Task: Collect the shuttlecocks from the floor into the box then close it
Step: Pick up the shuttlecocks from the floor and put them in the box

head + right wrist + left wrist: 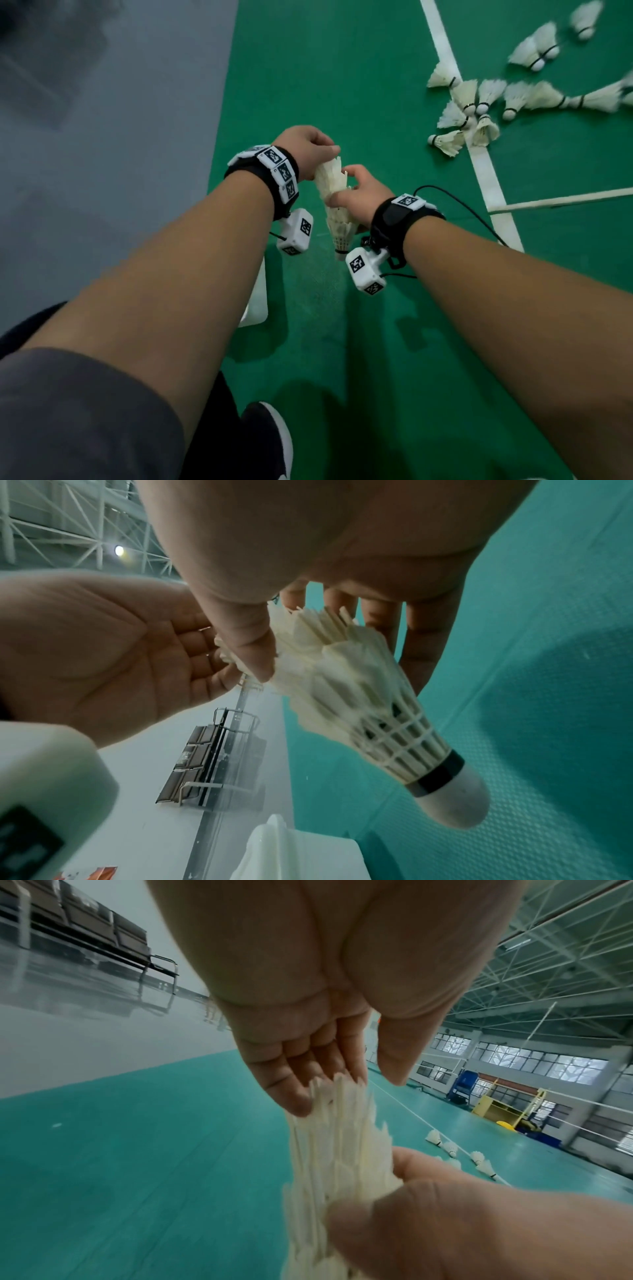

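A stack of nested white feather shuttlecocks [337, 219] hangs cork-down above the green floor. My right hand [346, 192] grips its middle, thumb on one side and fingers on the other, as the right wrist view shows around the stack [359, 696]. The lowest cork [455, 802] has a black band. My left hand [327, 154] is above, its fingertips [298, 1096] resting on the top feather tips while the thumb [394, 1056] stands apart. Several loose shuttlecocks [479, 102] lie on the floor at the upper right. A white box-like thing [256, 301] is mostly hidden behind my left forearm.
A white court line [486, 171] runs under the loose shuttlecocks, and a long pale rod [561, 200] lies across it at the right. Grey floor [102, 137] borders the green mat on the left. My dark shoe [270, 442] is at the bottom. Benches [103, 934] stand far off.
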`<action>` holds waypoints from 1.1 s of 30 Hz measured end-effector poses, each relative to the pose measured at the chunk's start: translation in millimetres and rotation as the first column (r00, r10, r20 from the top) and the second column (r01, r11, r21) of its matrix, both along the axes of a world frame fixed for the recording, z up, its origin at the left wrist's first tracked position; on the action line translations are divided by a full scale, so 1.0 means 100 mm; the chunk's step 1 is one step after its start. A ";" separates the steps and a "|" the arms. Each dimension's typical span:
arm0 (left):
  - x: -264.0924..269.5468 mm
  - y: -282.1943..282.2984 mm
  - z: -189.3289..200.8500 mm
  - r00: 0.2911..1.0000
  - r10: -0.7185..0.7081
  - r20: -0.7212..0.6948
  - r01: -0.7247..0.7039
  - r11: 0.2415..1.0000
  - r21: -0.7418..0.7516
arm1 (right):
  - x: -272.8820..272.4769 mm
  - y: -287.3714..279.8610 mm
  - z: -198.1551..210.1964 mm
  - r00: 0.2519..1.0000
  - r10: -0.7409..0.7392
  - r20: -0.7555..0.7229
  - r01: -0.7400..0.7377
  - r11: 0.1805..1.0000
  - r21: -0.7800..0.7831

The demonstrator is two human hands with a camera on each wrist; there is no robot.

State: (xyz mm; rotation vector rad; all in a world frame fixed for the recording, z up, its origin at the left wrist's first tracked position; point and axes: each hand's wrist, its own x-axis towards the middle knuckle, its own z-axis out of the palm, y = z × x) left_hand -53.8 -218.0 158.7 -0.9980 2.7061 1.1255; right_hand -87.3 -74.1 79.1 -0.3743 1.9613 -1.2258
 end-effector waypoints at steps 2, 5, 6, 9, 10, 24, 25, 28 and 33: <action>-0.05 -0.04 0.20 1.000 -0.016 0.022 0.017 0.999 -0.041 | 0.00 -0.03 0.12 1.000 -0.007 -0.021 0.007 1.000 -0.011; -0.06 -0.17 0.42 0.999 -0.015 0.053 0.018 0.998 -0.062 | 0.05 -0.12 0.20 1.000 -0.005 -0.026 0.004 0.999 -0.032; -0.05 -0.22 0.46 0.998 -0.013 0.057 0.016 0.999 -0.050 | 0.07 -0.15 0.21 1.000 -0.003 -0.026 0.002 0.999 -0.037; 0.01 -0.39 0.54 0.994 -0.035 0.108 0.047 0.993 -0.111 | 0.16 -0.24 0.20 1.000 0.009 -0.011 -0.009 0.999 -0.052; 0.06 -0.48 0.56 0.987 -0.052 0.151 0.075 0.986 -0.150 | 0.20 -0.28 0.20 1.000 0.015 -0.001 -0.015 0.999 -0.050; 1.21 -1.40 -0.02 0.782 -0.160 0.603 0.368 0.899 -0.238 | 0.85 -0.94 0.09 0.996 0.014 0.083 -0.009 0.998 -0.055; 1.27 -1.45 -0.11 0.746 -0.171 0.643 0.411 0.878 -0.244 | 0.89 -0.99 0.06 0.995 0.013 0.095 -0.008 0.999 -0.050; 1.36 -1.57 -0.36 0.686 -0.198 0.700 0.529 0.796 -0.294 | 1.01 -1.08 0.00 0.992 0.016 0.127 -0.013 1.000 -0.026; 1.46 -1.73 -0.70 0.633 -0.211 0.745 0.645 0.676 -0.357 | 1.12 -1.19 -0.06 0.993 0.024 0.119 -0.022 1.000 -0.019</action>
